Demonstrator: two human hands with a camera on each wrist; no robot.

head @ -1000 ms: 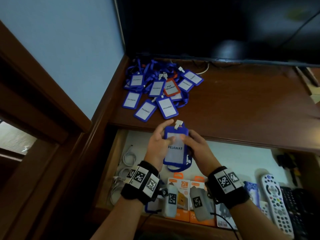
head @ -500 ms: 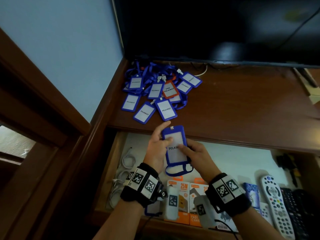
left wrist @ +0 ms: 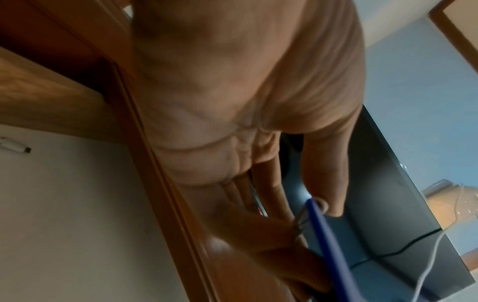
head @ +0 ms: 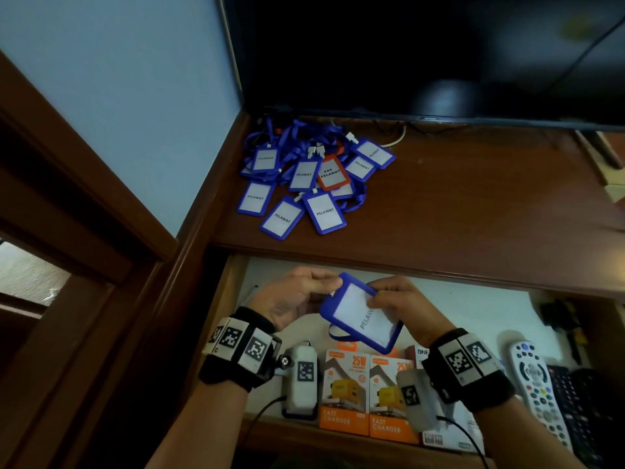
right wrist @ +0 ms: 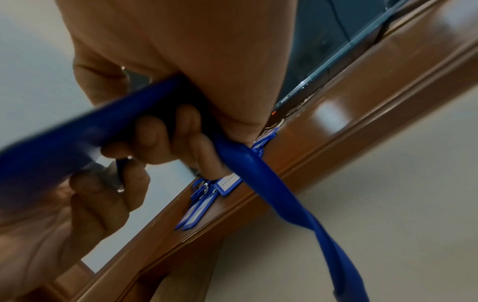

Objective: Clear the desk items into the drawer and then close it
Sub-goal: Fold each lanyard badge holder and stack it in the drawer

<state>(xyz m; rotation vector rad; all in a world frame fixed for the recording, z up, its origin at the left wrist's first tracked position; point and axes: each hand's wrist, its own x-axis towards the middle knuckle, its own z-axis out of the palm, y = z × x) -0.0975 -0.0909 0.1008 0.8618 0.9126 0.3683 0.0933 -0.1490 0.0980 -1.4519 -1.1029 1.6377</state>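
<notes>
A blue badge holder (head: 358, 314) marked PELAWAT hangs tilted over the open drawer (head: 473, 309), held by both hands. My left hand (head: 329, 282) pinches its top corner by the metal clip (left wrist: 300, 220). My right hand (head: 375, 296) grips its right edge, thumb on the face and fingers curled beneath (right wrist: 155, 134). Its blue lanyard (right wrist: 284, 204) trails below the holder. A pile of several more blue badge holders (head: 304, 184), one of them orange-framed (head: 331, 172), lies on the brown desk (head: 456, 204) at the back left.
The drawer's front holds two orange fast-charger boxes (head: 345, 394), a white remote (head: 537, 390) and a black remote (head: 581, 401) to the right. A black TV (head: 406, 55) stands at the back of the desk. A wall and door frame (head: 84, 198) close off the left.
Both hands have brought the badge holder down from the desk edge and nearer me, over the drawer. It now tilts to the right, with the left hand shifted to its top corner.
</notes>
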